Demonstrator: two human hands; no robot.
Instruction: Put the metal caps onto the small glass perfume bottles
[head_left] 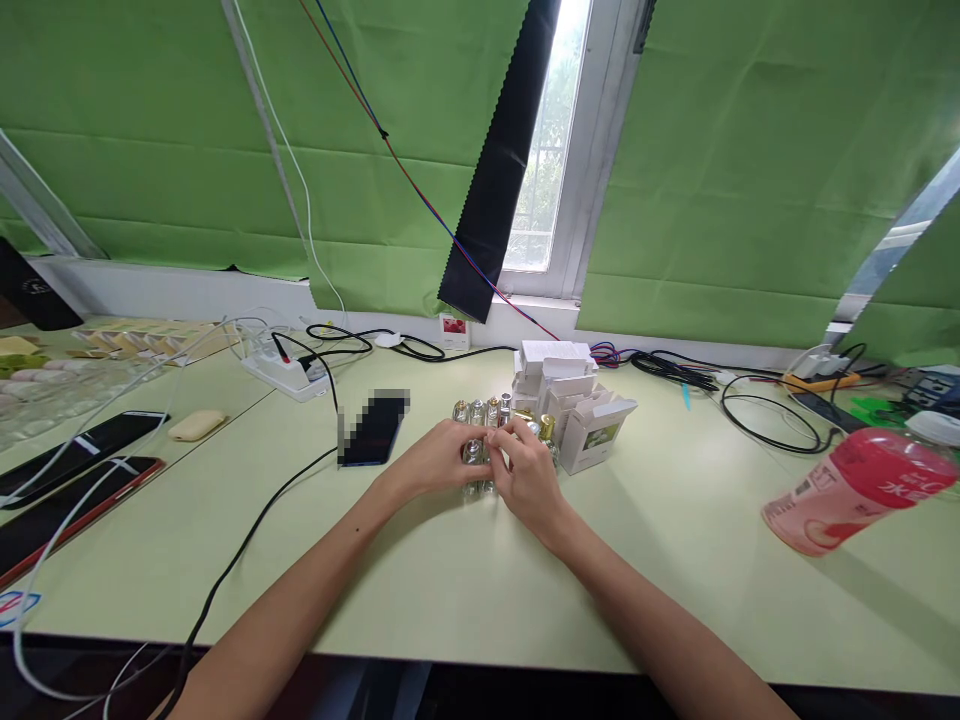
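Observation:
Small clear bottles with silver and gold caps (478, 411) stand packed together near the middle of the table. My left hand (442, 456) reaches over their left side, thumb and forefinger bent inward around a bottle top. My right hand (529, 474) comes in from the right with its fingers pinched. The fingertips of both hands meet above the bottles, and they hide whatever is between them. Just right of the bottles is an upright white carton (592, 437) with a green picture. More white boxes (556, 358) are stacked behind.
A dark phone (375, 430) lies left of my hands, with a black cable (259, 540) running past it. Farther left are two more phones (82, 500), a beige oval object (197, 425) and a power strip (285, 372). A pink drink bottle (847, 485) stands at right.

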